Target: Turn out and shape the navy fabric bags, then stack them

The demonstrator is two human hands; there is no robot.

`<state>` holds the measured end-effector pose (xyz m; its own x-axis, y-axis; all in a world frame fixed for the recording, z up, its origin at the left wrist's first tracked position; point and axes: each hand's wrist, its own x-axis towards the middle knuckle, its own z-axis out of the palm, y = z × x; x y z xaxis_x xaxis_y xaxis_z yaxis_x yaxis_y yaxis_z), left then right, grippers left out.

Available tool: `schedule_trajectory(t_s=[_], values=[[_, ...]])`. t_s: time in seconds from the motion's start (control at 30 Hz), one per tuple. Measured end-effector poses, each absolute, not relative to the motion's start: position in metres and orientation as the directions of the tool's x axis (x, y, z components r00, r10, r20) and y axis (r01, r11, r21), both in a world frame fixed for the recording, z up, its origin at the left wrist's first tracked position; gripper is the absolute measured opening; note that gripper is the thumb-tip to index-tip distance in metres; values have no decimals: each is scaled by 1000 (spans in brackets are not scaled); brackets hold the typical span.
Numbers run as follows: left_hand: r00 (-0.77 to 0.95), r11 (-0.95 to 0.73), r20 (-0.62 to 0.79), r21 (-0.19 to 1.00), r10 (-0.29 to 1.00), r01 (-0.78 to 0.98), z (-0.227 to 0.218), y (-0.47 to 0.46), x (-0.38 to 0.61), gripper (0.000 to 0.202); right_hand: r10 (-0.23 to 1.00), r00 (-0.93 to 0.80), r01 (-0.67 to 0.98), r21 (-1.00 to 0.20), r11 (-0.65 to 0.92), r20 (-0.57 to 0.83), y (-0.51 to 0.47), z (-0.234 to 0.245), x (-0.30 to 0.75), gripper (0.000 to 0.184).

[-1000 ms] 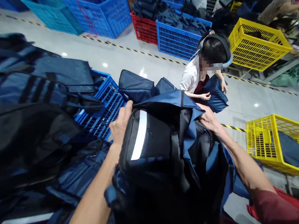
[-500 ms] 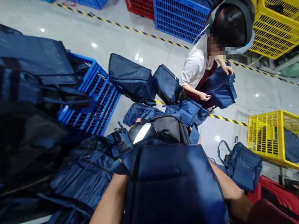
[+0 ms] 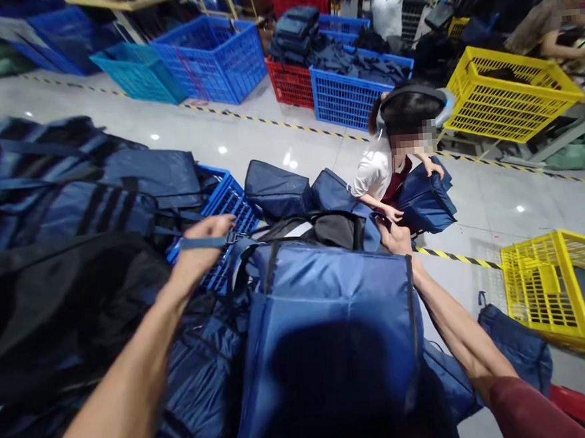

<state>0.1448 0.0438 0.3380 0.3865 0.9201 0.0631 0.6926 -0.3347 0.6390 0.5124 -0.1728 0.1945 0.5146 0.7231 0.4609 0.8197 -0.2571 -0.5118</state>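
A large navy blue bag (image 3: 330, 330) fills the middle of the view, its flat panel facing me, with a black and grey part at its far top edge. My left hand (image 3: 201, 242) is out to the left of it, fingers closed on a blue strap (image 3: 208, 242) that runs to the bag. My right hand (image 3: 394, 237) grips the bag's far right top corner; its fingers are mostly hidden behind the fabric.
A heap of dark blue and black bags (image 3: 75, 261) lies left over a blue crate (image 3: 222, 210). A seated person in a white shirt (image 3: 376, 166) handles another navy bag (image 3: 424, 200). Yellow crates (image 3: 557, 280), blue and red crates (image 3: 348, 88) stand around on the shiny floor.
The bag has been turned so its plain blue panel faces me. My left hand moved out left and pulled a strap. The view tilted up again.
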Motion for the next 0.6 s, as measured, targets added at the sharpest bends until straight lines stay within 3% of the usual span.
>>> schedule_trajectory(t_s=[0.1,0.17,0.23,0.3,0.37,0.47,0.53,0.6], values=[[353,-487,336,612,873,623,412,29,168,51,676,383,907,-396,-144,629,-183,245,524,51],[580,-694,390,488,715,528,443,-5,196,48,631,253,952,-305,-28,733,-193,279,519,44],[839,-825,143,325,525,461,444,-43,224,45,574,140,971,-224,78,807,-204,306,507,36],[898,-874,-149,211,414,438,414,-72,239,47,547,100,970,-205,135,831,-219,319,492,34],[894,-872,-271,248,356,423,364,-89,236,65,578,165,954,-279,113,799,-239,317,479,36],[830,-725,-320,405,457,556,289,-107,205,90,633,432,846,-531,-38,643,-269,288,465,45],[792,-647,-328,456,516,610,254,-126,180,99,591,649,689,-700,-189,480,-283,257,458,47],[803,-656,-298,466,516,594,234,-149,164,109,494,814,508,-785,-355,304,-289,224,453,47]])
